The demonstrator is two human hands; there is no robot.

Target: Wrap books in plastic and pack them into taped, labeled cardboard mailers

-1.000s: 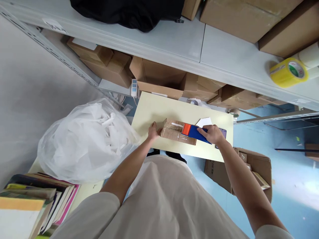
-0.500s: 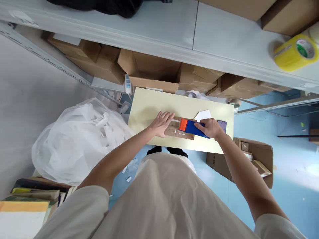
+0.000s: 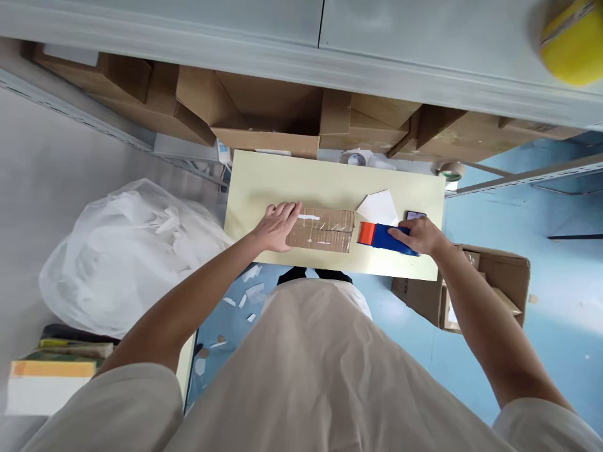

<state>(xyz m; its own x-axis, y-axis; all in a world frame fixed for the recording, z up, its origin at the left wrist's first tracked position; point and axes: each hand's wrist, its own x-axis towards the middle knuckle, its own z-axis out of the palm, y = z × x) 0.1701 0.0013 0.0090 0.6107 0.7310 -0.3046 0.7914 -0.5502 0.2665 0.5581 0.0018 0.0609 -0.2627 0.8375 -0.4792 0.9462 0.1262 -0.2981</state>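
A narrow brown cardboard box lies on the pale yellow table, with shiny clear tape and white torn patches on its top. My left hand holds its left end, fingers across the far side and thumb near the front edge. In my right hand is a blue tape dispenser with an orange front end, gripped by its body. The dispenser's orange end sits just right of the box, with a small gap visible between them. Whether a strip of tape spans this gap, I cannot tell.
Behind the dispenser lie white paper and a phone. Cardboard boxes line the shelf beyond; yellow tape sits above. A big white plastic bag stands left, an open carton right on the floor.
My right hand has drawn the tape dispenser rightward off the box, whose right end now shows. My left hand still holds the left end. The camera view has shifted.
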